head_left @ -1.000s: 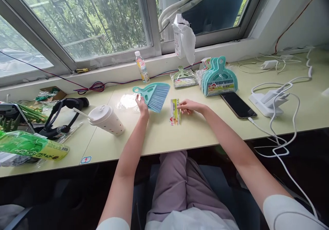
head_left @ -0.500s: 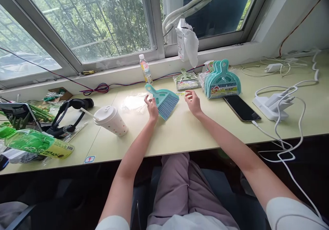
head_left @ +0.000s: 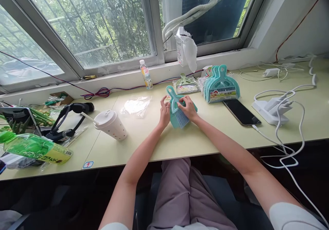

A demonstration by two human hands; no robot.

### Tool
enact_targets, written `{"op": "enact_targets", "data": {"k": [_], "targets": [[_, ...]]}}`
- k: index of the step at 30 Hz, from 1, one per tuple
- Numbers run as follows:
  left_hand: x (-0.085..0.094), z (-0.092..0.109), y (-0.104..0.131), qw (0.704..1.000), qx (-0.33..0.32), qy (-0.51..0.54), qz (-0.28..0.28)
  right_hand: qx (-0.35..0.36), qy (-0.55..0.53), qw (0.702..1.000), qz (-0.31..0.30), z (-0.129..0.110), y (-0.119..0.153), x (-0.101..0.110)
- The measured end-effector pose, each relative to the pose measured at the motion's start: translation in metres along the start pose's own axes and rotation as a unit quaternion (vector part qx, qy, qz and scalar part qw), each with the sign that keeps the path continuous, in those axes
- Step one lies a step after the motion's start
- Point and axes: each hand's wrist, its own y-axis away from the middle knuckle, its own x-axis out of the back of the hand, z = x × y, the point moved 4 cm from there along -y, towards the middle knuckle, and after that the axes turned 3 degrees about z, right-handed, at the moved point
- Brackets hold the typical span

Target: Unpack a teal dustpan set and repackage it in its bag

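Both hands meet at the middle of the tabletop on one teal hand brush. Left hand: fingers curled against the left edge of the brush, beside its handle, gripping it. Right hand: laid over the right side of the brush, fingers bent onto its body, holding it from above. Brush: handle with cut-out pointing to the far side, pale blue bristles pointing near, lying between the two hands.

Far right of the hands: stack of teal dustpans in clear wrap, standing upright; just left of it, one wrapped green set lying flat. Right: black phone face up, cable attached; further right, white charger block with looping white cables. Left of the hands: empty clear plastic bag; white lidded cup with straw, tipped on its side; black headphones; green packages at the left edge. Far side, on the sill: small drink bottle, upright; white paper bag hanging against the window frame.
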Motion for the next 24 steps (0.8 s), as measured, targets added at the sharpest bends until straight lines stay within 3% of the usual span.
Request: {"op": "enact_targets", "data": {"k": [2, 7, 10, 12, 15, 18, 24], "targets": [[0.005, -0.003, -0.004, 0.999, 0.014, -0.040, 0.005, -0.019, -0.034, 0.999, 0.010, -0.004, 0.001, 0.004], [0.038, -0.004, -0.010, 0.980, 0.026, -0.166, 0.105, -0.015, -0.107, 0.992, 0.071, -0.021, 0.005, 0.030], [0.062, -0.004, -0.022, 0.959, 0.056, -0.267, 0.079, -0.025, 0.002, 0.996, 0.084, -0.017, -0.003, 0.049], [0.077, -0.006, -0.030, 0.937, 0.083, -0.336, 0.047, -0.075, 0.167, 0.982, 0.045, -0.003, -0.009, 0.056], [0.092, -0.009, -0.033, 0.913, 0.111, -0.392, 0.038, -0.155, 0.358, 0.919, -0.064, 0.024, -0.009, 0.056], [0.091, -0.013, -0.028, 0.886, 0.123, -0.447, 0.019, -0.190, 0.401, 0.888, -0.119, 0.044, -0.004, 0.052], [0.081, -0.008, -0.020, 0.845, 0.123, -0.520, 0.003, -0.193, 0.405, 0.881, -0.149, 0.058, -0.003, 0.052]]}}
